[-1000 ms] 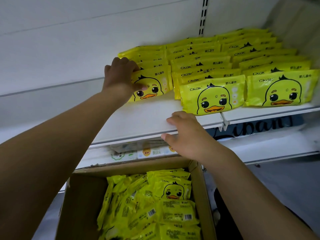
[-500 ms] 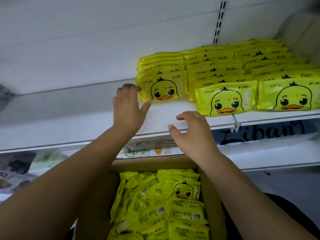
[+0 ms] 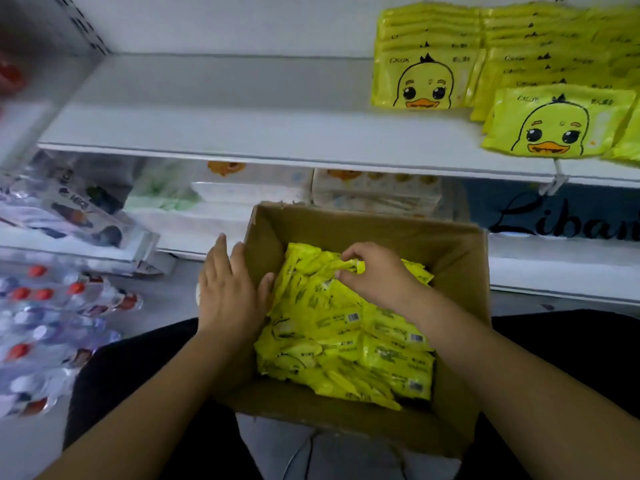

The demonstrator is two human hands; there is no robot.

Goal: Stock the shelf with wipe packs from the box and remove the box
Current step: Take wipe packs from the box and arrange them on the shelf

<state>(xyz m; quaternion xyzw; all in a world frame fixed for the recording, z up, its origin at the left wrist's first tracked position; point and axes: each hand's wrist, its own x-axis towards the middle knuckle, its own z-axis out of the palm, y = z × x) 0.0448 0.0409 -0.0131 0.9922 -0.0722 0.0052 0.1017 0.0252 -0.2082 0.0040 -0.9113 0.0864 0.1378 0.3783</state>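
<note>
Left hand [image 3: 228,296] lies flat over the left wall of the box [image 3: 457,258], fingers straight down the outside, thumb dipping inside. That's my brace, so the box doesn't skid when I pull.

Right hand [image 3: 377,275] is down in the box, fingertips curled and pinched on the end of one pack [image 3: 359,269] at the top of the heap. I'm going for the edge, I reckon, because the packs [image 3: 346,341] lie jumbled and overlapping, many back-up with barcodes showing, and that end is the bit sticking up.

The box sits open right in front of me, below the shelf [image 3: 225,129], and it's well filled, so there's plenty left to move. Up on the shelf the stocked rows [image 3: 427,81] stand at the right, duck faces forward. The next slot, by my guess, is just left of the leftmost row, face out to match. The box can't go until it's emptied.
</note>
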